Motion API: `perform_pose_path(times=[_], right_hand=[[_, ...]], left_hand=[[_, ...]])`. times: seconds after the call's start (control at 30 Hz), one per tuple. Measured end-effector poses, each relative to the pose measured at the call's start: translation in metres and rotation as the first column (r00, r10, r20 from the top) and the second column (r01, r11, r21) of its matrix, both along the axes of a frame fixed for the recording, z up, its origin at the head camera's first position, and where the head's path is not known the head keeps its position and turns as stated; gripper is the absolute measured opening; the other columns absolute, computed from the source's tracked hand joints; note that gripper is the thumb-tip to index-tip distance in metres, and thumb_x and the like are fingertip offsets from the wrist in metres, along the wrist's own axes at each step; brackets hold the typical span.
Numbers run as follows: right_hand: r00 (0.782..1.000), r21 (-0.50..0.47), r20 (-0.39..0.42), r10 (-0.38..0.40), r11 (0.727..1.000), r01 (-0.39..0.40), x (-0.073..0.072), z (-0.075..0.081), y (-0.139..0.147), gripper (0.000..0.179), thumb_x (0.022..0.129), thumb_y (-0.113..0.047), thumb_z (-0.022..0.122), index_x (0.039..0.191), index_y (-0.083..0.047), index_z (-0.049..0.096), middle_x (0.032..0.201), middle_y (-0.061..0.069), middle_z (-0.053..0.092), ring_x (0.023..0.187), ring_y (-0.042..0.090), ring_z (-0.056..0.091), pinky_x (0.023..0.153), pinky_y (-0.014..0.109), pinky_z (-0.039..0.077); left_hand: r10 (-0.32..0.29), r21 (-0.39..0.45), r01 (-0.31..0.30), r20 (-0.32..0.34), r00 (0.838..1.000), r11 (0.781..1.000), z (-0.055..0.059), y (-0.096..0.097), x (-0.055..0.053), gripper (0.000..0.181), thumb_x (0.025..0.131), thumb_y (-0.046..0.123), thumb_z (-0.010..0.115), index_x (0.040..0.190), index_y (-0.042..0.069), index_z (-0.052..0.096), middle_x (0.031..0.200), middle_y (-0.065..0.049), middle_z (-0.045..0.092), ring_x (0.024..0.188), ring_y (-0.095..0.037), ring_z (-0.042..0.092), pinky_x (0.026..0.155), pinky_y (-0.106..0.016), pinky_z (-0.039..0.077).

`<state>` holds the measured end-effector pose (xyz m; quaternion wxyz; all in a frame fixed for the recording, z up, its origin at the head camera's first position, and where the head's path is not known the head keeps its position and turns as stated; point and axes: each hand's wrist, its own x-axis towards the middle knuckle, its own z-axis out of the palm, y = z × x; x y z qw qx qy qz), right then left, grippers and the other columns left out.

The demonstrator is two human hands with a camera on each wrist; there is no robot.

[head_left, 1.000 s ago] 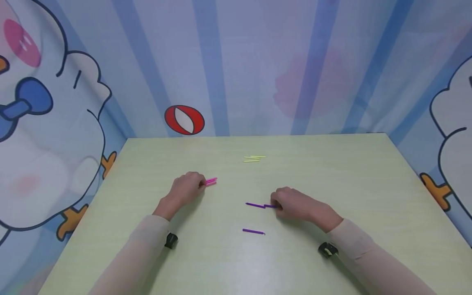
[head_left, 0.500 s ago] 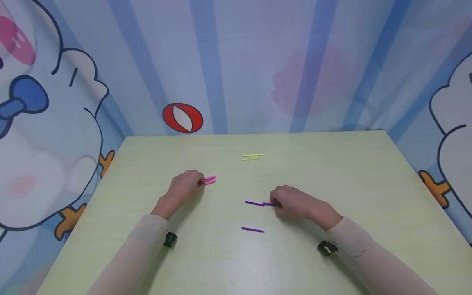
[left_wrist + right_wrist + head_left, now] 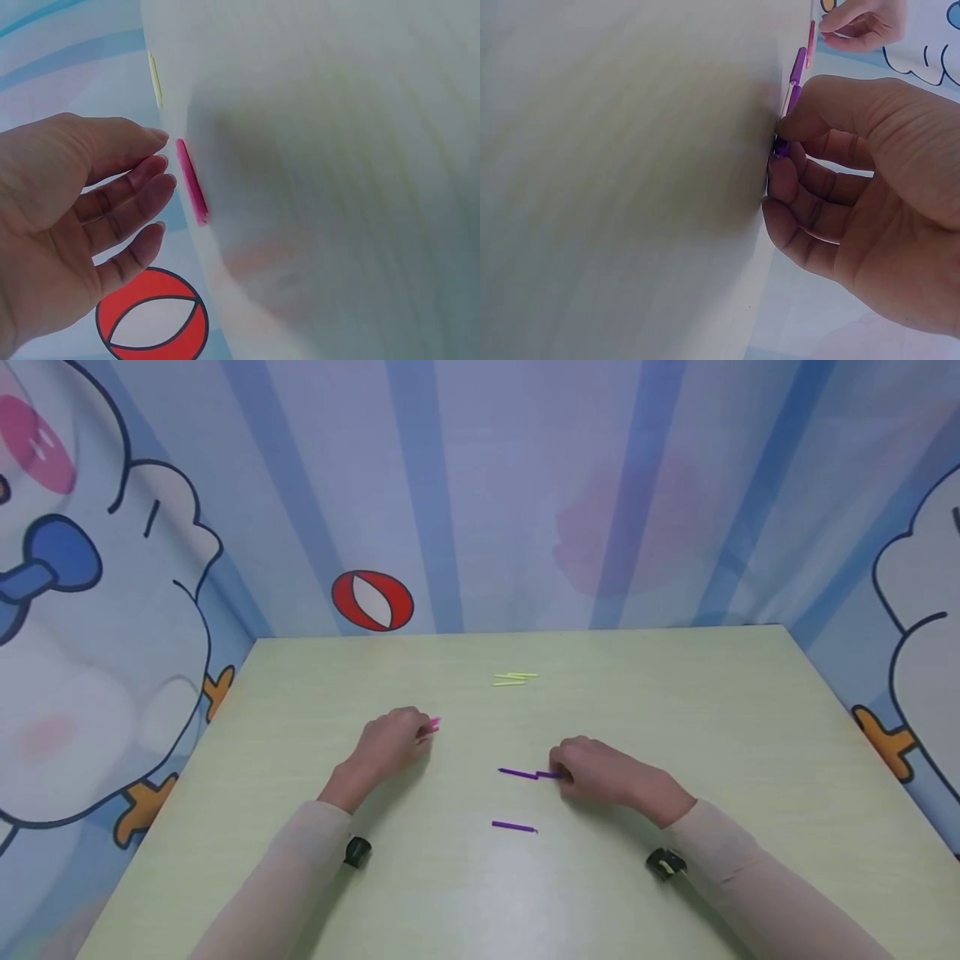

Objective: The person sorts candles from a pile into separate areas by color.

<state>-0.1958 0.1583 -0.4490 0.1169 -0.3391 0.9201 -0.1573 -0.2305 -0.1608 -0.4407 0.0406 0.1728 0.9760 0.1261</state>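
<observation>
My left hand (image 3: 392,740) is at the pink sticks (image 3: 435,724), partly covering them in the head view. In the left wrist view its loosely bent fingers lie beside the pink sticks (image 3: 192,184), with a slim gap between. My right hand (image 3: 603,774) pinches a thin purple stick (image 3: 782,147) between thumb and fingertips, close over the table; most of it is hidden by the fingers. The held stick's left end meets another purple stick (image 3: 517,773). Nearer me lies a third purple stick (image 3: 514,827) with a tiny hooked tip, like a candle's wick.
Several thin yellow sticks (image 3: 514,679) lie toward the back of the pale table (image 3: 675,693). A striped cartoon backdrop (image 3: 510,485) rises directly behind the table's far edge. Small black devices sit at both wrists.
My left hand has shifted slightly right, covering more of the pink sticks in the head view. The right hand stays in place at the purple stick.
</observation>
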Motion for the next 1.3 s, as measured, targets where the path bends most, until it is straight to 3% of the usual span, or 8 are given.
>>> perform_pose_path(times=[0.17,0.33,0.47,0.57,0.93,1.3], right_hand=[[1.000,-0.003,0.001,0.000,1.000,0.000,0.000,0.002,0.000,0.007,0.087,0.000,0.068,0.090,-0.007,0.067,0.080,-0.002,0.056,0.073,0.013,0.049,0.070,0.029,0.047],[1.000,0.002,0.003,-0.005,1.000,0.005,0.000,0.002,-0.001,0.008,0.087,0.000,0.068,0.091,-0.007,0.068,0.080,-0.003,0.056,0.074,0.013,0.049,0.071,0.029,0.047],[1.000,-0.007,0.002,0.000,1.000,0.000,0.000,0.001,0.000,0.008,0.087,0.000,0.068,0.091,-0.006,0.068,0.080,-0.003,0.056,0.073,0.013,0.049,0.070,0.029,0.047],[1.000,-0.016,-0.007,0.012,1.000,-0.012,0.000,0.001,0.000,0.008,0.086,0.000,0.067,0.090,-0.007,0.067,0.080,-0.003,0.056,0.073,0.013,0.048,0.070,0.029,0.047],[1.000,-0.003,0.000,-0.004,1.000,0.004,0.001,0.002,-0.001,0.008,0.086,0.000,0.068,0.091,-0.006,0.069,0.081,-0.003,0.057,0.074,0.013,0.049,0.071,0.029,0.048],[1.000,-0.012,0.000,0.002,1.000,-0.002,0.002,0.003,-0.001,0.008,0.087,0.000,0.068,0.091,-0.007,0.068,0.081,-0.003,0.057,0.074,0.013,0.049,0.071,0.030,0.047]], left_hand=[[-0.042,-0.008,0.041,-0.033,0.999,0.999,0.006,0.010,0.008,0.015,0.091,0.013,0.073,0.104,0.007,0.075,0.099,-0.005,0.069,0.090,-0.020,0.065,0.075,-0.038,0.055],[-0.090,-0.005,0.090,-0.042,0.995,0.996,0.005,0.021,0.017,0.013,0.091,0.011,0.072,0.103,0.008,0.075,0.106,-0.007,0.071,0.111,-0.024,0.065,0.079,-0.042,0.055],[-0.124,0.010,0.125,-0.053,0.991,0.992,0.000,0.029,0.022,0.011,0.091,0.009,0.070,0.101,0.008,0.075,0.100,-0.004,0.072,0.107,-0.021,0.066,0.080,-0.042,0.055],[-0.150,0.011,0.152,-0.068,0.986,0.988,-0.002,0.033,0.025,0.012,0.090,0.009,0.071,0.102,0.007,0.075,0.098,-0.004,0.071,0.094,-0.018,0.066,0.079,-0.039,0.055],[-0.218,0.016,0.220,-0.056,0.974,0.975,-0.006,0.049,0.039,0.015,0.091,0.011,0.070,0.105,0.009,0.075,0.103,-0.003,0.068,0.095,-0.019,0.066,0.076,-0.035,0.054],[-0.300,-0.008,0.300,-0.051,0.953,0.954,0.001,0.062,0.052,0.015,0.092,0.014,0.071,0.106,0.009,0.075,0.099,-0.002,0.070,0.089,-0.017,0.066,0.073,-0.033,0.054]])
